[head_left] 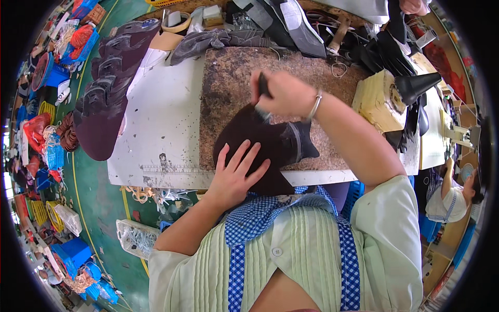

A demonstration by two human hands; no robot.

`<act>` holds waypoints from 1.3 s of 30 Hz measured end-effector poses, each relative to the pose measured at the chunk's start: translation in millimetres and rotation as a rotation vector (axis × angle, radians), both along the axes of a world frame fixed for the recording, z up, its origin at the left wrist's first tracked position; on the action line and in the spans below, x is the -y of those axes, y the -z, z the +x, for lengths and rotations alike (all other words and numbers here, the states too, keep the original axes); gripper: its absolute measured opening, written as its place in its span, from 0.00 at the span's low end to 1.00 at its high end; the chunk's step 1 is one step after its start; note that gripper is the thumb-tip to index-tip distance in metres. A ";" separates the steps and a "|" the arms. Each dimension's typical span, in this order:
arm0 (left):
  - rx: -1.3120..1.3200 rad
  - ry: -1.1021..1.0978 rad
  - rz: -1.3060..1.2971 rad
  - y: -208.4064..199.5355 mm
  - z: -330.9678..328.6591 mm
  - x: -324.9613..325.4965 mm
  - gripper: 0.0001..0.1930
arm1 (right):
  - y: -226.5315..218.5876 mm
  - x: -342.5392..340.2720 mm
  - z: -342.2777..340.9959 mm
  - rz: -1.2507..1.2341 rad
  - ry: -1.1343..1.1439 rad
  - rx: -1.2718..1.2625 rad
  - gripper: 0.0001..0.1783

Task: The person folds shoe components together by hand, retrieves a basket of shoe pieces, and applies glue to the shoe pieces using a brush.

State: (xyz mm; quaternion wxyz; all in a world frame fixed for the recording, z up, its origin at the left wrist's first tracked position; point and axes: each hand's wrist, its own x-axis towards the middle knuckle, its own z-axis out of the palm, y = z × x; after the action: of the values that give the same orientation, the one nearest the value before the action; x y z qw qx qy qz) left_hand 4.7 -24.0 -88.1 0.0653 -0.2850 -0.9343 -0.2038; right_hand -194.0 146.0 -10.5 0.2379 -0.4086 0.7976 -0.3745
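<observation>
A dark brown shaped piece of fabric or leather, with a grey-trimmed notched end, lies on the speckled brown board. Part of it hangs over the table's near edge. Flat on its near side rests my left hand, fingers spread. My right hand, blurred, is closed round a black-handled tool over the piece's far edge. Below the fist the tool's end is greyish and smeared; it looks like a brush, but I cannot make out its tip.
Overlapping dark brown pieces lie at the left table edge. Tape rolls, grey cloth and black material line the back. A yellowish block with a black cone stands at right. Another person is far right.
</observation>
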 end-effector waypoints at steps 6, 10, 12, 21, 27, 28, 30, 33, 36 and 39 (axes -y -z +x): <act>-0.006 -0.006 -0.014 2.6 0.7 0.4 0.35 | 4.2 -38.9 43.6 -0.081 0.235 -0.093 0.18; -0.026 -0.040 0.003 -0.5 -0.2 -2.7 0.34 | 1.2 -60.3 89.7 0.140 0.620 -0.186 0.24; -0.048 -0.041 -0.034 -4.2 -2.0 -4.7 0.32 | 7.9 -57.6 99.8 0.141 0.590 -0.120 0.23; 0.028 -0.081 0.003 -15.1 -11.9 -6.3 0.35 | 31.8 -60.1 73.4 -0.029 0.678 -0.248 0.18; 0.052 -0.101 0.086 -14.5 -11.4 -5.7 0.39 | 14.5 -52.8 135.6 -0.463 0.210 -0.458 0.14; 0.063 -0.099 0.092 -14.1 -11.3 -5.3 0.39 | 15.9 -60.5 148.0 -0.489 0.175 -0.455 0.13; 0.065 -0.095 0.095 -13.2 -11.3 -5.0 0.39 | 25.4 -80.9 155.0 -0.491 0.218 -0.315 0.11; 0.052 -0.095 0.085 -12.9 -11.7 -6.1 0.38 | 44.5 -102.4 142.2 -0.616 0.904 0.214 0.12; 0.025 -0.103 0.056 -13.5 -11.9 -7.4 0.37 | 47.0 -101.4 131.7 -0.410 0.574 -0.291 0.13; 0.051 -0.107 0.053 -14.1 -10.6 -8.4 0.36 | 31.1 -86.2 124.4 -0.282 0.732 -0.184 0.12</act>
State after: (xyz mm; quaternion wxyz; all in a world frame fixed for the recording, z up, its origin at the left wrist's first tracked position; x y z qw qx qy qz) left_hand -6.0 -15.6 -73.9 0.0597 -0.2276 -0.9439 -0.2319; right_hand -69.6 232.3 -41.6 -0.0419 -0.1578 0.8492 -0.5021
